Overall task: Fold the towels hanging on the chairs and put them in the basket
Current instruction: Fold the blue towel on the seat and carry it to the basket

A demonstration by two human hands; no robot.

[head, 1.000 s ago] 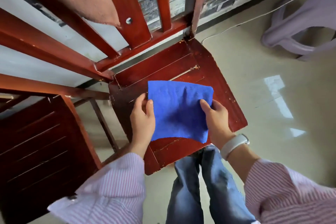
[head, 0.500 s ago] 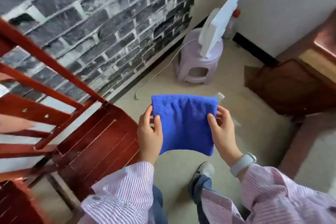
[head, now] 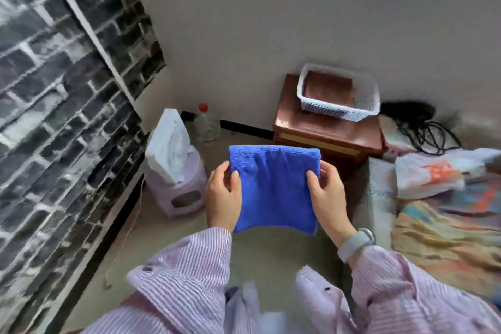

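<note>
I hold the folded blue towel in mid-air, pinched at its side edges: my left hand grasps the left edge, my right hand the right. The white basket sits on the table beyond.

Beyond my right hand I see a small brown bench on the floor, carrying a white basket. Past my left hand, a lilac stool and clear bottle stand on the floor.
</note>
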